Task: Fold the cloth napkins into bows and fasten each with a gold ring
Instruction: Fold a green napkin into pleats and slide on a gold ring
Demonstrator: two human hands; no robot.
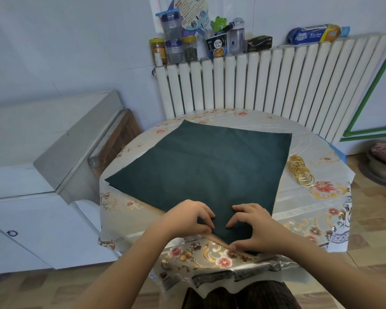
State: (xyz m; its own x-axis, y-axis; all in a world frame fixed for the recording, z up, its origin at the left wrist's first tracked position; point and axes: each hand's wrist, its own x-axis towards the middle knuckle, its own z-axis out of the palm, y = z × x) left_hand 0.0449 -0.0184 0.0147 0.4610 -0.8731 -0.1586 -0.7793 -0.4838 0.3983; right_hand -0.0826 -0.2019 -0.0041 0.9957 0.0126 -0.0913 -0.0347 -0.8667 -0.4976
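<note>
- dark green napkin [210, 166]: lies flat on the floral tablecloth [316, 219], one corner toward the person.
- left hand [187, 219], right hand [252, 228]: fingers curled, each pinching the napkin's near corner.
- gold rings [301, 172]: piled right of the napkin, apart from it.

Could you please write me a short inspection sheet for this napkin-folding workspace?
Surface: round table under a floral cover.
Job's things: one dark green napkin spread flat, near corner toward the person; heap of gold rings to its right, apart from it.
Clutter: nothing seen on the table.
Grippers: left hand and right hand both pinch the napkin's near edge.
Cables: nothing seen.
Surroundings: white radiator behind the table, jars and bottles and a kitchen-roll pack on top; white cabinet at the left.
</note>
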